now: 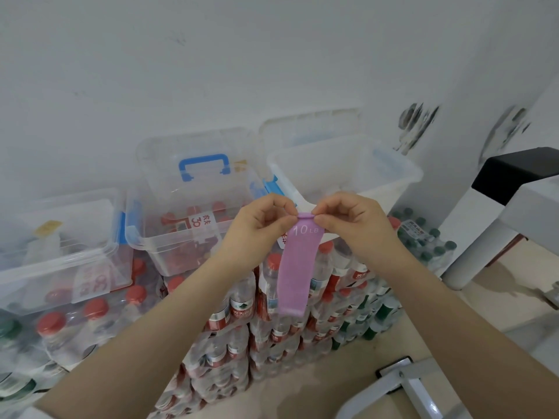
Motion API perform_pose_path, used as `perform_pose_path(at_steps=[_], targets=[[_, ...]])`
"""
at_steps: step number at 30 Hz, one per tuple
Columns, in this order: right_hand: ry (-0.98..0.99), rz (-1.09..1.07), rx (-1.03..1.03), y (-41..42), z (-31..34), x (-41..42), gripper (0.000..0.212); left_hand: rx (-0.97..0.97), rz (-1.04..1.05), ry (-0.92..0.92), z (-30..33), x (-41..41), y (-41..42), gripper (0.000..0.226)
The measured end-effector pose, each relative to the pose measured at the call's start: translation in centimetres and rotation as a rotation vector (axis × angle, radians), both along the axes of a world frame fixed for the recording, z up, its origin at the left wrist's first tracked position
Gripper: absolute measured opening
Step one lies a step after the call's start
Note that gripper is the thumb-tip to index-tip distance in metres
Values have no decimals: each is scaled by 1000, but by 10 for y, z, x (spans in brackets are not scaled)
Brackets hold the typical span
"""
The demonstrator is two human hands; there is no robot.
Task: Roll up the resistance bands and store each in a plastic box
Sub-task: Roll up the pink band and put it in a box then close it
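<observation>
Left hand (262,225) and right hand (351,225) pinch the top edge of a limp, light purple resistance band (298,267), likely stretchy, best gripped there.

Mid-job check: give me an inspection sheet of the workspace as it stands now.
Surface: stacked packs of water bottles serve as the support; no table.
Job's things: purple band marked 10 LB hangs from its top edge, roll barely started. Open box behind the hands, lid off. Closed box with blue handle to its left; another clear box far left.
Clutter: nothing seen loose.
Grippers: left hand and right hand both pinch the band's top edge.
Cables: nothing seen.
Surroundings: white wall; white furniture leg at right.
</observation>
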State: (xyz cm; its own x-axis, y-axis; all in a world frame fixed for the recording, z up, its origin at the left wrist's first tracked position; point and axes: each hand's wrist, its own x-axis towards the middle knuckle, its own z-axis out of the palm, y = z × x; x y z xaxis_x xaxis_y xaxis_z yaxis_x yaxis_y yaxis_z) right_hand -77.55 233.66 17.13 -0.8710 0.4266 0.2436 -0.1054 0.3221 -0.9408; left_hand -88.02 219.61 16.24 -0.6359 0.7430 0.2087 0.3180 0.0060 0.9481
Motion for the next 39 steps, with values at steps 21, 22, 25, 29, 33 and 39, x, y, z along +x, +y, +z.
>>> perform_pose_path(at_steps=[21, 22, 25, 29, 33, 39], targets=[[-26, -15, -145, -8, -5, -9, 12, 16, 153, 5, 2, 2, 4, 24], [-12, -17, -148, -8, -4, -9, 15, 19, 142, -26, 2, 2, 5, 23], [-13, -29, -145, -6, -7, -8, 21, -22, 77, -114, 2, 0, 5, 16], [-16, -35, -156, -6, -7, -6, 21, -25, 18, -283, 3, 1, 4, 4], [-63, -14, -131, -8, -7, -5, 19, -44, 91, -185, 0, -2, 6, 10], [-145, -16, -254, -6, -10, -8, 6, -34, 148, -11, 5, -2, 7, 8]])
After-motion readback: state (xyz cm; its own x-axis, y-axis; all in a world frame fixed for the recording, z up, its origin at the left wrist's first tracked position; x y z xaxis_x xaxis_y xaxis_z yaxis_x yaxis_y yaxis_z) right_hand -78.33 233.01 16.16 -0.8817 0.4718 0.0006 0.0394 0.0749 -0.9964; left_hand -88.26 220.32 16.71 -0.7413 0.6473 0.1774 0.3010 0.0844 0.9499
